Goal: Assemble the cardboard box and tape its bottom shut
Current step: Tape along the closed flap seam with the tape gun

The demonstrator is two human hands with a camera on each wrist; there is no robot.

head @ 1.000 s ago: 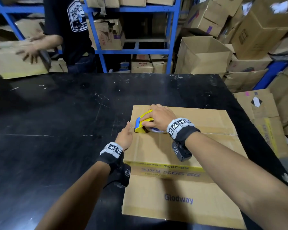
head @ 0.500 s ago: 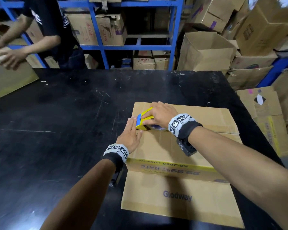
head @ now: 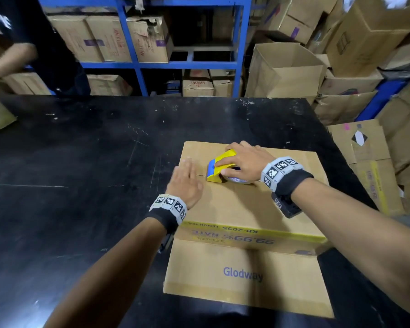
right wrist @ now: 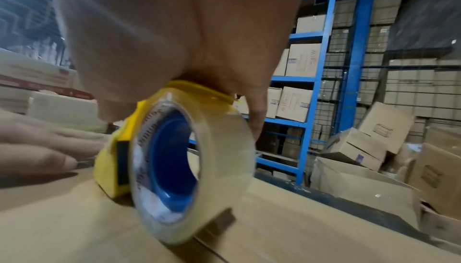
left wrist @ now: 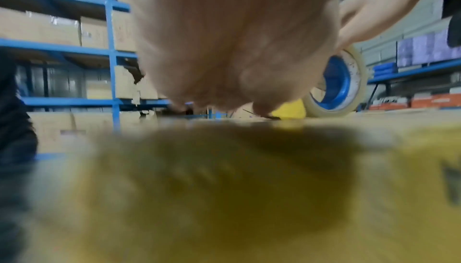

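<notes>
Now my right hand (head: 244, 163) grips the dispenser (head: 219, 170) at the seam's left end, my left hand (head: 185, 185) flat beside it on the box (head: 234, 204).

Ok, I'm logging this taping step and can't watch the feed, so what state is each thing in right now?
cardboard box: on the black table, bottom flaps folded shut, near flap lying out flat.
tape dispenser: standing on the flap seam near the box's left edge, clear roll loaded.
right hand: grips the dispenser.
left hand: flat, fingers straight, pressing the box beside the dispenser.
open box: behind the table, flaps up.
</notes>
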